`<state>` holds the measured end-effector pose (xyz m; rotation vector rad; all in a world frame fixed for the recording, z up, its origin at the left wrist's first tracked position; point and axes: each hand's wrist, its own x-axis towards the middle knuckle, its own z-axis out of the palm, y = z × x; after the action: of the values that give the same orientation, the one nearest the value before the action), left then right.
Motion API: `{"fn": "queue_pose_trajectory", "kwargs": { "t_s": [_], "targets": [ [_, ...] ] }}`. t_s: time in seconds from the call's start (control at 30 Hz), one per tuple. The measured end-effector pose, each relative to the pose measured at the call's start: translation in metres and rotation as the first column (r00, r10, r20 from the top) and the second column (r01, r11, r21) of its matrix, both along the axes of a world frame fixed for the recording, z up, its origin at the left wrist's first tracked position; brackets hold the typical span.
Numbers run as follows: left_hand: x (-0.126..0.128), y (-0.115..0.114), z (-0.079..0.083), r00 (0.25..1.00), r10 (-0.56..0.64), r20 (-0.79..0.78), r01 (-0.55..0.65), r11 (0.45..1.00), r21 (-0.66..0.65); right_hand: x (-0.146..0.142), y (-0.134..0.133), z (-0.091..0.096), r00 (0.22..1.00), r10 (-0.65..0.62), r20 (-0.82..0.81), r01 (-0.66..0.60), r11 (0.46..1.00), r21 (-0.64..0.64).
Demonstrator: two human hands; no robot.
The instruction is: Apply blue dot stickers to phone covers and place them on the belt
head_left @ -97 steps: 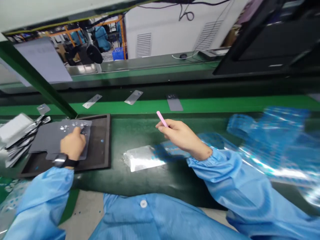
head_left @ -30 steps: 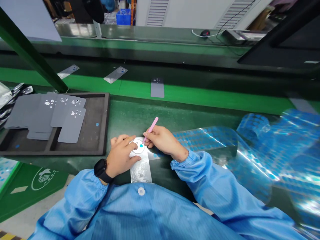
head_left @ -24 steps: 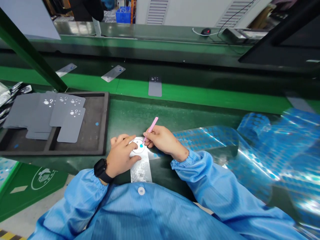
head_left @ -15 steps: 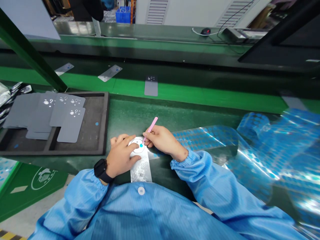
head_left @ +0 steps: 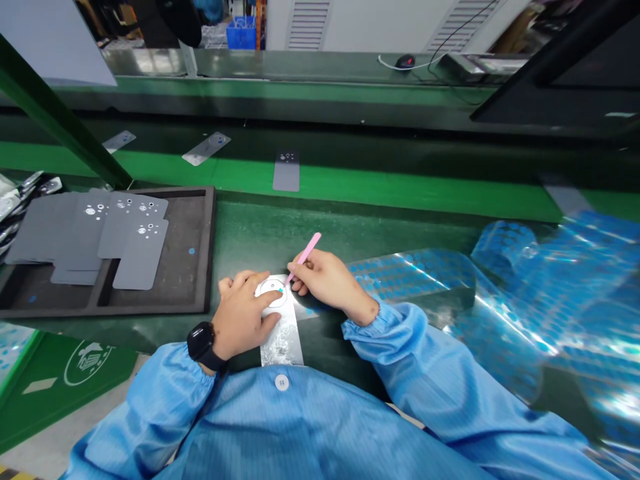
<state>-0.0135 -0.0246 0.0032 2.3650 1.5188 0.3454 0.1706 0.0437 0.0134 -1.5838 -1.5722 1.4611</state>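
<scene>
The left hand [head_left: 244,319] lies flat on a shiny silver plate [head_left: 281,333] at the near edge of the green table [head_left: 250,233], its fingers [head_left: 260,299] slightly spread beside the round cut-out. The right hand [head_left: 326,280] pinches a thin pink tool [head_left: 305,256] between its fingers; the tip touches a small blue dot sticker [head_left: 281,289] on the plate. A blue sticker sheet [head_left: 415,272] lies just right of this hand. A black tray [head_left: 197,267] on the left carries grey plates [head_left: 134,253]. The white logo [head_left: 84,360] on the green panel below is too small to read.
</scene>
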Motion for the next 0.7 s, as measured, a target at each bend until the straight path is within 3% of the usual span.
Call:
{"fn": "queue_pose_trajectory", "kwargs": {
  "t_s": [0.13, 0.2, 0.3, 0.43, 0.53, 0.7],
  "targets": [
    [0.002, 0.0, 0.003, 0.999, 0.003, -0.032, -0.004, 1.0, -0.024, 0.011, -0.003, 0.009, 0.996, -0.075, 0.047, 0.063, 0.972, 0.225],
    [0.003, 0.0, 0.004, 0.999, 0.011, -0.038, -0.012, 0.999, -0.038, 0.013, -0.005, 0.012, 0.991, -0.03, 0.13, -0.014, 0.944, 0.331],
    [0.004, 0.0, 0.006, 0.999, 0.015, -0.036, -0.016, 0.999, -0.049, 0.011, -0.008, 0.013, 0.953, 0.114, 0.281, -0.227, 0.883, 0.41],
    [0.005, -0.002, 0.004, 0.999, 0.025, -0.039, -0.027, 0.999, -0.036, 0.001, -0.008, 0.012, 0.834, 0.275, 0.478, -0.463, 0.819, 0.338],
    [0.005, -0.003, 0.001, 0.999, 0.033, -0.032, -0.033, 0.999, -0.017, -0.005, -0.007, 0.012, 0.773, 0.327, 0.543, -0.521, 0.816, 0.251],
    [0.006, -0.003, -0.002, 0.999, 0.042, -0.01, -0.042, 0.999, -0.009, -0.011, -0.002, 0.011, 0.74, 0.374, 0.559, -0.568, 0.793, 0.221]
  ]
}}
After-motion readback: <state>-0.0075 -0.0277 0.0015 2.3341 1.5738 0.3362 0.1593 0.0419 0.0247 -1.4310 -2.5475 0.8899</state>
